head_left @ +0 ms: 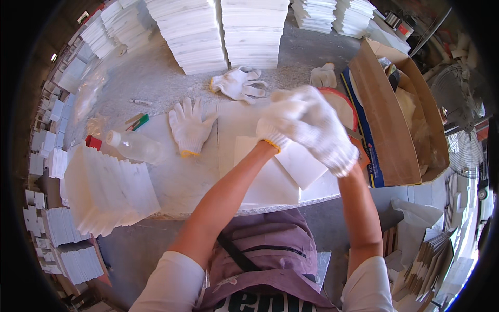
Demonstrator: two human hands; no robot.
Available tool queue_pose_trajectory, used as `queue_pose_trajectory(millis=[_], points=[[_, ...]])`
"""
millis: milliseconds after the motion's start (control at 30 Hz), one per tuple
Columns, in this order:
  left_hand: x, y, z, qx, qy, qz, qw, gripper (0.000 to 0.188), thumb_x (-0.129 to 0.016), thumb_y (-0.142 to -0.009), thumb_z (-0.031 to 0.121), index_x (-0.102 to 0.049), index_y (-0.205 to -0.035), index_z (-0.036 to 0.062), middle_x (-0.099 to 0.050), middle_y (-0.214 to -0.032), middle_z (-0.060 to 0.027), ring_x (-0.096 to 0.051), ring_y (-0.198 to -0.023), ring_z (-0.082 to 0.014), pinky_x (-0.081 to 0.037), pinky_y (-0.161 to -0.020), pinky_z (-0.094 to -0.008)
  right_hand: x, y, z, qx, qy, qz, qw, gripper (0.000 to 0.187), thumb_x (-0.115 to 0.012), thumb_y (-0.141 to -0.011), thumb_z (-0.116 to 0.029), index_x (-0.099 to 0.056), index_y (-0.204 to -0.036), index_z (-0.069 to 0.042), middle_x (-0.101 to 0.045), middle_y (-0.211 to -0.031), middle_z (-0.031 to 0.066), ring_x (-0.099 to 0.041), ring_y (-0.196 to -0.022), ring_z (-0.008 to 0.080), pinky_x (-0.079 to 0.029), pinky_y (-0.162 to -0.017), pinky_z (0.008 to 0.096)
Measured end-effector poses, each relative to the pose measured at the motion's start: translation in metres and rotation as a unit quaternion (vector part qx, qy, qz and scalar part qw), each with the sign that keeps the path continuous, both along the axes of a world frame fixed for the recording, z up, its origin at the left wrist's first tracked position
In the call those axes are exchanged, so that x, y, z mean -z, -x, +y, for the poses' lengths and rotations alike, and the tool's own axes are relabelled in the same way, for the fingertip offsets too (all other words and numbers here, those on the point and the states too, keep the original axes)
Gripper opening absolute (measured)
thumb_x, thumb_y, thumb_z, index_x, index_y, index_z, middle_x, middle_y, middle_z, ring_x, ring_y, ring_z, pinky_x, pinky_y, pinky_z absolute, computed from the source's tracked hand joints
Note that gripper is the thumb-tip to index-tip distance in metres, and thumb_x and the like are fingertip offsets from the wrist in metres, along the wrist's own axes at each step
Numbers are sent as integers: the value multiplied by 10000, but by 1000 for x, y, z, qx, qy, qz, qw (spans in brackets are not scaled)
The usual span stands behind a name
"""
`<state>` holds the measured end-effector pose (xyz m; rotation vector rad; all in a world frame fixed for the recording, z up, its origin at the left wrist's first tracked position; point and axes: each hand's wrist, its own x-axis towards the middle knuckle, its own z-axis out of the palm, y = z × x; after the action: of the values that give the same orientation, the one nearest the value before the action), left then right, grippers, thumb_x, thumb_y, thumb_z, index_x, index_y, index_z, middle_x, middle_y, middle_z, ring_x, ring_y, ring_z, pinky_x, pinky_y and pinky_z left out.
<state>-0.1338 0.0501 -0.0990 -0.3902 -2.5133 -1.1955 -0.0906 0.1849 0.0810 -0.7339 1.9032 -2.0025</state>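
Note:
My left hand (278, 120) and my right hand (327, 138) both wear white knit gloves with yellow-edged cuffs. They meet above the worktable, the right one overlapping the left. Motion smears the fingers, so their grip does not show. Beneath them, thin white square tiles (298, 167) lie on the white work surface (228, 196). A loose white glove (191, 125) rests palm-flat to the left of my hands. Beyond it is a second loose glove (239, 84), and another pale glove (323, 76) lies behind my hands, partly hidden.
A tall tile stack (112, 192) stands at the table's left, beside a clear bottle (134, 147), a green-handled tool (139, 122) and a marker (140, 102). A red-rimmed round object (347, 108) lies near a cardboard box (384, 125) on the right. Large tile stacks (252, 36) rise behind.

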Motion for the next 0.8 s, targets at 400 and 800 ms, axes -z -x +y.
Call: queue_pose_trajectory(millis=[400, 800], points=[[-103, -24, 0, -64, -93, -247, 962, 564, -447, -967, 504, -676, -962, -12, -663, -853, -228, -609, -753, -350, -476, -707, -428, 46, -120, 145, 323, 44, -148, 934, 750, -714, -817, -523, -461, -1363, -75, -568, -1154, 91, -582, -1043, 203, -517, -853, 380], [-84, -73, 8, -60, -88, -213, 971, 473, -527, -977, 413, -678, -984, -35, -662, -795, -128, -555, -731, -151, -460, -687, -359, 33, -109, 141, 286, -78, -124, 947, 769, -689, -805, -558, -544, -1347, -33, -622, -1133, 126, -612, -915, 197, -504, -770, 305]])
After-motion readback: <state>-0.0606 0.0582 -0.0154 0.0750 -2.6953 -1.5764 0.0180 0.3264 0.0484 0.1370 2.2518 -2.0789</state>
